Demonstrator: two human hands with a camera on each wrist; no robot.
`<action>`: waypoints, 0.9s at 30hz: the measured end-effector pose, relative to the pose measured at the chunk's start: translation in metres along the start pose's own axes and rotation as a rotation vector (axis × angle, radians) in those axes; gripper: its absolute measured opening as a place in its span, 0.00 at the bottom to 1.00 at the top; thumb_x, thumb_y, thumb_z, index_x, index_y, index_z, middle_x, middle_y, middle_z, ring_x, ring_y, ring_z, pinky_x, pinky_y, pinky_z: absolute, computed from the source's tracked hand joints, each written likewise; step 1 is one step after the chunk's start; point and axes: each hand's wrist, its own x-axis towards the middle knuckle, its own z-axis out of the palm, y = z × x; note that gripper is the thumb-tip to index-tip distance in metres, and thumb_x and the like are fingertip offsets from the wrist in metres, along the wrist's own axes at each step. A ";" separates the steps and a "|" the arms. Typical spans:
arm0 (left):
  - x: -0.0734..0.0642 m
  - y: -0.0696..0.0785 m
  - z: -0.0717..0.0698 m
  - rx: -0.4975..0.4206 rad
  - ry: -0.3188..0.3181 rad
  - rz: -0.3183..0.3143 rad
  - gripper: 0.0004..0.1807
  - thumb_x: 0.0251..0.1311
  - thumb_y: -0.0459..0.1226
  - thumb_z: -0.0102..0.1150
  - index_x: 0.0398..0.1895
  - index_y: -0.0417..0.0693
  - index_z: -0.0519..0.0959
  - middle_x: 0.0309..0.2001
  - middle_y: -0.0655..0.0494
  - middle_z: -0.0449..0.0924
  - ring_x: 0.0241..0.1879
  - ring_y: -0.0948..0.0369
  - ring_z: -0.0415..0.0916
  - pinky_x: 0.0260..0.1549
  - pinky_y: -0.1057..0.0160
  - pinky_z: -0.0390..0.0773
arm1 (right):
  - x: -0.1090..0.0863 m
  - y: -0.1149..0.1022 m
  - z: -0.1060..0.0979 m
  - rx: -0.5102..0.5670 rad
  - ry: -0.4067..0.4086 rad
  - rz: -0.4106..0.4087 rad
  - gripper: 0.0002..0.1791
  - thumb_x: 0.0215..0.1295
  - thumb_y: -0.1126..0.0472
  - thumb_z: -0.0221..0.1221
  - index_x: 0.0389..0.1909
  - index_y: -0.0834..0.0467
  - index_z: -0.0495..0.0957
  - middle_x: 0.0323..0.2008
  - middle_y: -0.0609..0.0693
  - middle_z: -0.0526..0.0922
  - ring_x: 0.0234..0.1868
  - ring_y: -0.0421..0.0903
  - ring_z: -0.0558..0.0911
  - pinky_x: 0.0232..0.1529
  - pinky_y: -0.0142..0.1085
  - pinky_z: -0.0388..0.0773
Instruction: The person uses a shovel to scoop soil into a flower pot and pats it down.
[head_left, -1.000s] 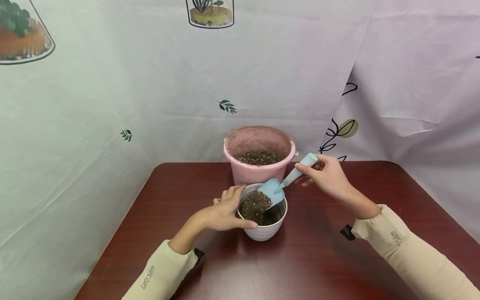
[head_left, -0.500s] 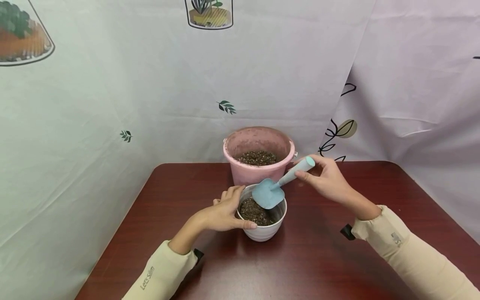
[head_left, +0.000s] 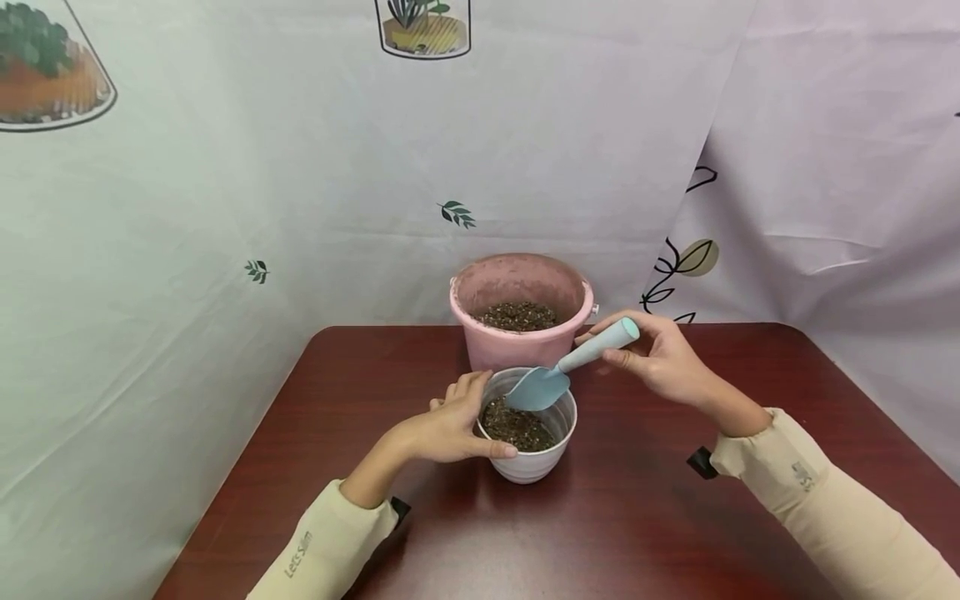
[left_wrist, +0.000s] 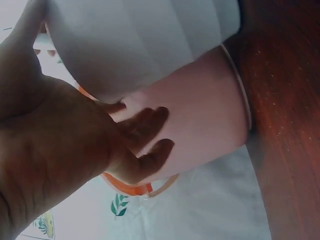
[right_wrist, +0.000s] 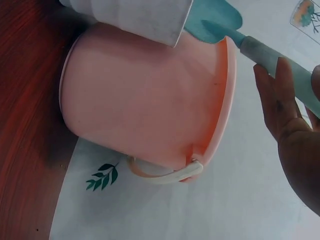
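My L hand (head_left: 450,423) is spread wide, thumb & fingers round the L side of the white pot (head_left: 525,468) at its rim, prob. to steady it. My R hand (head_left: 663,358), part-curled, pinches the trowel (head_left: 581,357) by its handle, blade tilted over soil (head_left: 517,428) in the pot. Pink bucket (head_left: 510,353) w/ more soil just behind, prob. so the trowel reaches both. All on the table (head_left: 637,517). L sleeve (head_left: 330,537) says "Let's Slim"; R sleeve (head_left: 780,462) print illegible.

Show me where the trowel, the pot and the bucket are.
Trowel (head_left: 538,390): head view, on the blue blade.
Pot (head_left: 528,468): head view, on the white outer wall, below the rim.
Bucket (right_wrist: 145,95): right wrist view, on the pink outer side.
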 end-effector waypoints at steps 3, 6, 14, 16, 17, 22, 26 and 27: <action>-0.001 0.004 -0.002 -0.029 0.007 -0.016 0.65 0.52 0.58 0.70 0.78 0.39 0.38 0.74 0.36 0.43 0.72 0.38 0.43 0.59 0.26 0.49 | 0.001 -0.002 -0.002 -0.013 0.051 0.025 0.13 0.61 0.82 0.57 0.47 0.76 0.75 0.45 0.56 0.87 0.38 0.48 0.88 0.33 0.46 0.84; -0.002 0.007 -0.006 -0.068 0.062 -0.041 0.66 0.53 0.59 0.69 0.78 0.37 0.36 0.75 0.36 0.41 0.74 0.39 0.39 0.60 0.24 0.47 | 0.002 -0.007 -0.004 -0.002 0.152 0.085 0.12 0.64 0.80 0.57 0.46 0.67 0.79 0.40 0.53 0.88 0.31 0.48 0.88 0.32 0.43 0.84; 0.010 0.007 -0.018 -0.250 0.405 -0.107 0.55 0.63 0.49 0.65 0.77 0.35 0.38 0.71 0.30 0.44 0.69 0.36 0.56 0.64 0.39 0.61 | 0.020 -0.021 -0.015 0.321 0.351 0.156 0.07 0.68 0.73 0.57 0.41 0.64 0.82 0.36 0.55 0.86 0.34 0.48 0.87 0.34 0.37 0.84; 0.016 0.008 -0.021 -0.298 0.478 -0.106 0.52 0.65 0.46 0.63 0.76 0.35 0.39 0.70 0.29 0.47 0.64 0.35 0.64 0.61 0.42 0.67 | 0.028 -0.023 -0.019 0.392 0.387 0.147 0.05 0.68 0.73 0.58 0.40 0.66 0.81 0.36 0.57 0.86 0.34 0.49 0.88 0.34 0.36 0.84; 0.019 0.008 -0.023 -0.315 0.503 -0.106 0.51 0.66 0.45 0.62 0.77 0.35 0.39 0.70 0.29 0.47 0.63 0.35 0.65 0.60 0.42 0.68 | 0.031 -0.023 -0.021 0.418 0.407 0.150 0.05 0.67 0.72 0.58 0.40 0.67 0.81 0.36 0.58 0.86 0.33 0.49 0.88 0.34 0.36 0.84; 0.035 0.014 -0.030 -0.386 0.549 -0.105 0.48 0.68 0.44 0.58 0.77 0.37 0.38 0.71 0.30 0.47 0.67 0.37 0.60 0.64 0.43 0.64 | 0.050 -0.023 -0.028 0.501 0.498 0.235 0.08 0.66 0.70 0.61 0.43 0.69 0.76 0.37 0.57 0.83 0.34 0.49 0.88 0.38 0.36 0.83; 0.048 0.017 -0.028 -0.429 0.581 -0.140 0.52 0.67 0.48 0.59 0.77 0.39 0.35 0.72 0.30 0.44 0.72 0.40 0.50 0.69 0.44 0.55 | 0.066 -0.016 -0.032 0.500 0.555 0.288 0.11 0.66 0.68 0.62 0.43 0.69 0.72 0.36 0.57 0.81 0.33 0.48 0.88 0.39 0.35 0.83; 0.051 0.017 -0.027 -0.438 0.595 -0.156 0.53 0.66 0.49 0.60 0.77 0.39 0.34 0.72 0.30 0.43 0.72 0.41 0.49 0.69 0.44 0.54 | 0.070 -0.013 -0.032 0.495 0.566 0.297 0.10 0.66 0.68 0.61 0.42 0.69 0.72 0.35 0.57 0.82 0.33 0.47 0.88 0.39 0.35 0.83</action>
